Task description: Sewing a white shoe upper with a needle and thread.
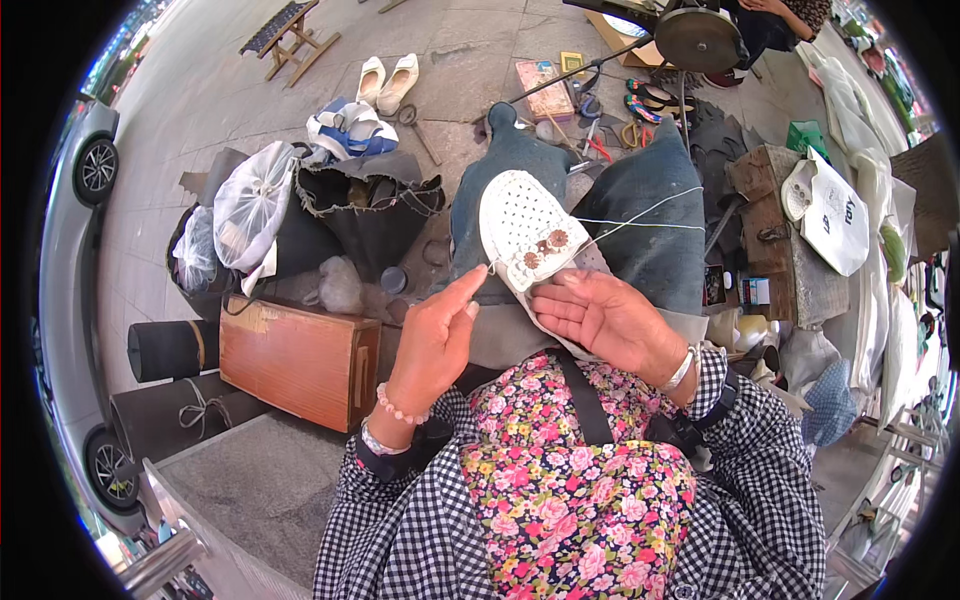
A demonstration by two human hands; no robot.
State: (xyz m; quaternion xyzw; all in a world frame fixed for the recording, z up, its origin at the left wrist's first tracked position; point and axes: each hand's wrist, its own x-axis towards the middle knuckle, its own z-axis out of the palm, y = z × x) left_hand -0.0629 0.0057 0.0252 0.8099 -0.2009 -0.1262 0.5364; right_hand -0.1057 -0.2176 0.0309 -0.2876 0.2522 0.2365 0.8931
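A white perforated shoe (520,215) with brown flower ornaments rests over my lap, its toe pointing away from me. At its open end, my right hand (610,318) has its fingers curled against the upper and grips it. My left hand (432,335) is at the shoe's left edge, thumb and forefinger pinched together; what sits between the fingertips is too small to make out. White thread (640,223) stretches from the shoe to the right across the dark blue cloth (650,260) covering my knees.
Left of me are a wooden box (295,360), dark rolls (175,415) and an open black bag (365,200). Ahead lie white shoes (388,84), tools including red-handled pliers (598,148), and a machine's round wheel (700,40). A wooden crate (775,215) stands right.
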